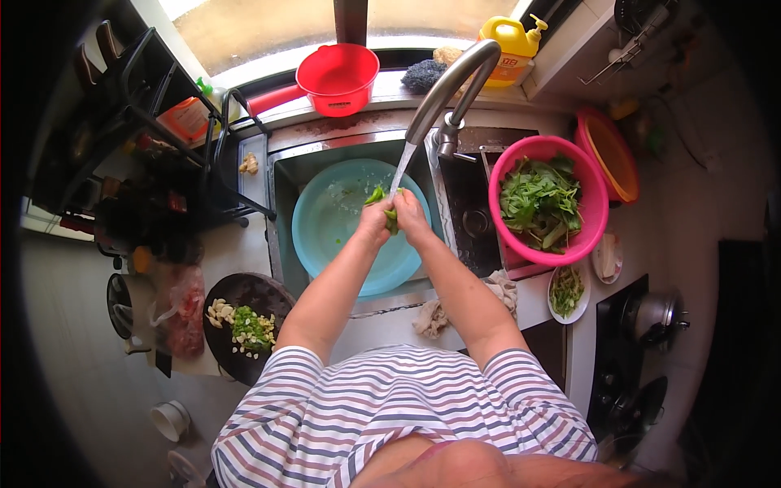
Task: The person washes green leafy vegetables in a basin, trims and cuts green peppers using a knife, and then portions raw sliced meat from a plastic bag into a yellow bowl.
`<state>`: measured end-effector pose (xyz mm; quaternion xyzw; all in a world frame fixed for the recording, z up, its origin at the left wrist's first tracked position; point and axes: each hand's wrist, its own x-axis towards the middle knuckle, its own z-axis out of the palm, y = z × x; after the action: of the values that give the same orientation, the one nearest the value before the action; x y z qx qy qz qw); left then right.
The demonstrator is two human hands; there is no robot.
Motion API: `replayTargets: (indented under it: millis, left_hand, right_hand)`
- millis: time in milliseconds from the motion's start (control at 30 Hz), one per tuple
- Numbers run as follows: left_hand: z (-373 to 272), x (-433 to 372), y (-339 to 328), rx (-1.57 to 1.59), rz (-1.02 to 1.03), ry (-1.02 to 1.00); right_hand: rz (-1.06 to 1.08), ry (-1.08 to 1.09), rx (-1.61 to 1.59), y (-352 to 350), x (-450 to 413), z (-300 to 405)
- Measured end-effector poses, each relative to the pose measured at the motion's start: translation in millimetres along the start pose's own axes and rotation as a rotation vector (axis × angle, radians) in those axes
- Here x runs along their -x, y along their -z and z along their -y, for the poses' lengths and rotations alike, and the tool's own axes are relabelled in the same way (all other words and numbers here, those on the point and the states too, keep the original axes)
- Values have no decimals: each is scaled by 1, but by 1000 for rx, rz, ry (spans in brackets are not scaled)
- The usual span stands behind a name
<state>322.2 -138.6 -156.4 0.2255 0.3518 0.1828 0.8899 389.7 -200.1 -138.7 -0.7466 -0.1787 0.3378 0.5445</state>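
Over the pale blue plastic basin (303, 250) in the steel sink, my left hand (374, 221) and my right hand (410, 216) come together around several green vegetable pieces, which look like peppers (374, 195). Both hands are closed on them. A stream of water (403, 163) runs from the curved metal faucet (448, 85) onto the pieces and fingers. Water stands in the basin, with small green bits floating in it. My fingers partly hide the pieces.
Right of the sink, a pink colander (601, 210) holds leafy greens, beside a white plate of chopped greens (566, 294). At left lie a dark round chopping board (244, 293) with garlic and chopped green pieces, and a black rack (213, 152). A red dipper (338, 79) sits on the windowsill.
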Motion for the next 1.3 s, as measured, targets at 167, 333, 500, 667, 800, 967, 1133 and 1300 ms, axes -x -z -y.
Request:
replayTargets:
  millis: [167, 333, 500, 667, 800, 967, 1133, 1300]
  left_hand:
    - [-23, 1, 7, -548, -304, -432]
    - [-55, 30, -24, -574, 53, -45]
    - [-57, 24, -5, -424, 215, 190]
    - [-41, 20, 8, -429, 290, 225]
    - [-46, 43, -9, -623, 147, 167]
    - [-37, 24, 4, -553, 50, 44]
    - [-47, 33, -3, -543, 1, 221]
    - [-43, 16, 6, -605, 201, 321]
  right_hand:
    - [28, -151, -620, -51, -11, 5]
    - [-96, -60, -633, -14, -46, 15]
    - [30, 50, -308, -11, -37, -3]
    - [140, -149, -332, -6, -25, -6]
    - [-226, -40, -324, -4, -39, 6]
    - [55, -210, -755, -32, -20, 3]
    - [-148, 16, -611, -9, -30, 14]
    - [339, 20, -266, 18, -8, 34]
